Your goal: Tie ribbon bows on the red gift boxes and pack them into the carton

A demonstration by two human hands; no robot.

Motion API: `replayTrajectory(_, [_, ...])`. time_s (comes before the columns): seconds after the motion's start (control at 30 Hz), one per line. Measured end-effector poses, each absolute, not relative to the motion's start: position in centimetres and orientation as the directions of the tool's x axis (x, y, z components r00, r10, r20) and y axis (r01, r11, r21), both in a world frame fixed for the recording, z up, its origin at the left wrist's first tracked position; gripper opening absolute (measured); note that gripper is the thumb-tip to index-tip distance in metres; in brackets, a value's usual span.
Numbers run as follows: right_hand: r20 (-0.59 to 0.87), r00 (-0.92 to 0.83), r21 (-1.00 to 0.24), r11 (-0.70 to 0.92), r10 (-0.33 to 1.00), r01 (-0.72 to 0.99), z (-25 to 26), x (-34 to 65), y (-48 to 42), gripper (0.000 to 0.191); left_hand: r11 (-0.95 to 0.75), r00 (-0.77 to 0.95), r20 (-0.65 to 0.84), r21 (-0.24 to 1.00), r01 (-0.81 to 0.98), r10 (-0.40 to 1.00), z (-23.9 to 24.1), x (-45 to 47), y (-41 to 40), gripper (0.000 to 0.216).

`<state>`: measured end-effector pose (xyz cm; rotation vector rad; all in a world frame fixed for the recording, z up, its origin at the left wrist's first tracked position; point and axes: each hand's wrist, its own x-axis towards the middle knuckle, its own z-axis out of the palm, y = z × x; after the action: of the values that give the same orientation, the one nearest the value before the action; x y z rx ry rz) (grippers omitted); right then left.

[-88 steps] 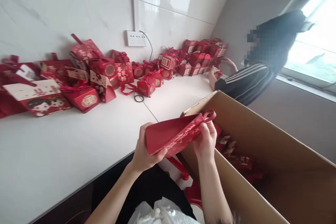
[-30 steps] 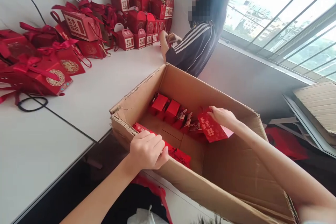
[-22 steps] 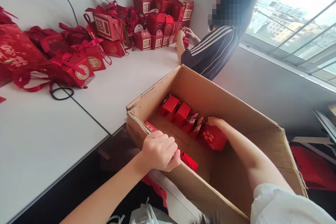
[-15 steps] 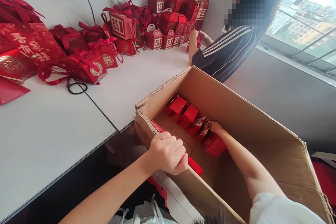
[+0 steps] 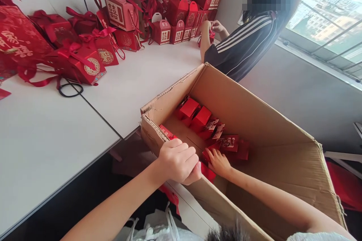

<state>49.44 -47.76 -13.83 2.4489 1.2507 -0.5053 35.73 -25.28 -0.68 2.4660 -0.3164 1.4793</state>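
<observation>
My left hand point(image 5: 179, 161) is closed over the near rim of a large cardboard box point(image 5: 249, 101). Inside that box, my right hand point(image 5: 219, 162) has its fingers on a small red gift box point(image 5: 209, 150), gripping its near side; the thumb is hidden. Beyond that hand lies a red gift box with a printed front point(image 5: 229, 142). Further left, several red gift boxes stand in a row along the far wall, among them a plain-topped one point(image 5: 189, 107). Close to my left hand, another red box point(image 5: 166, 131) sits partly behind the near wall.
A white table point(image 5: 85, 120) bears red ribboned boxes point(image 5: 82, 64) and stacked red gift boxes point(image 5: 177, 32) along the wall. A black loop point(image 5: 70, 89) lies on it. At the far corner, a person in a striped dark sleeve point(image 5: 243, 49) handles a small red box. A barred window point(image 5: 330, 19) is at right.
My right hand has left the gift box by the far wall and moved nearer and left, onto another red box. My left hand keeps its hold on the rim. The view has shifted slightly.
</observation>
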Motion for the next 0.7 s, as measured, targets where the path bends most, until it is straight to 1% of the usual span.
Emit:
replayTrajectory(0.03, [-0.452, 0.564, 0.13, -0.574, 0.691, 0.808, -13.9, 49.8, -47.4, 0.046, -0.946, 0.46, 0.886, 0.101, -0.308, -0.055, -0.7, 35.7, -25.3, 0.026])
replayTrajectory(0.13, [-0.431, 0.59, 0.074, -0.625, 0.683, 0.777, -13.5, 51.1, -46.9, 0.026, -0.948, 0.462, 0.885, 0.102, -0.302, -0.052, -0.7, 35.7, -25.3, 0.027])
replayTrajectory(0.2, [-0.404, 0.624, 0.037, -0.67, 0.669, 0.742, -12.9, 52.5, -47.1, 0.02, -0.948, 0.473, 0.879, 0.097, -0.302, -0.06, -0.7, 35.6, -25.3, 0.027])
replayTrajectory(0.33, [-0.325, 0.739, -0.017, -0.785, 0.59, 0.619, -10.7, 56.7, -49.3, 0.022, -0.948, 0.471, 0.88, 0.096, -0.305, -0.062, -0.9, 35.6, -25.3, 0.027])
replayTrajectory(0.47, [-0.225, 0.866, -0.03, -0.891, 0.447, 0.453, -9.0, 61.2, -51.4, 0.024, -0.945, 0.454, 0.889, 0.097, -0.313, -0.059, -0.9, 35.7, -25.3, 0.026])
replayTrajectory(0.6, [-0.116, 0.952, 0.004, -0.959, 0.281, 0.284, -9.6, 62.9, -51.6, 0.034, -0.945, 0.451, 0.89, 0.093, -0.313, -0.062, -0.8, 35.7, -25.3, 0.027])
replayTrajectory(0.67, [-0.094, 0.964, 0.008, -0.968, 0.249, 0.251, -10.5, 62.6, -51.0, 0.037, -0.946, 0.454, 0.889, 0.091, -0.312, -0.064, -0.8, 35.7, -25.3, 0.027])
replayTrajectory(0.7, [-0.089, 0.963, 0.004, -0.967, 0.255, 0.257, -11.0, 62.3, -50.5, 0.038, -0.946, 0.453, 0.889, 0.091, -0.312, -0.064, -0.8, 35.7, -25.3, 0.027])
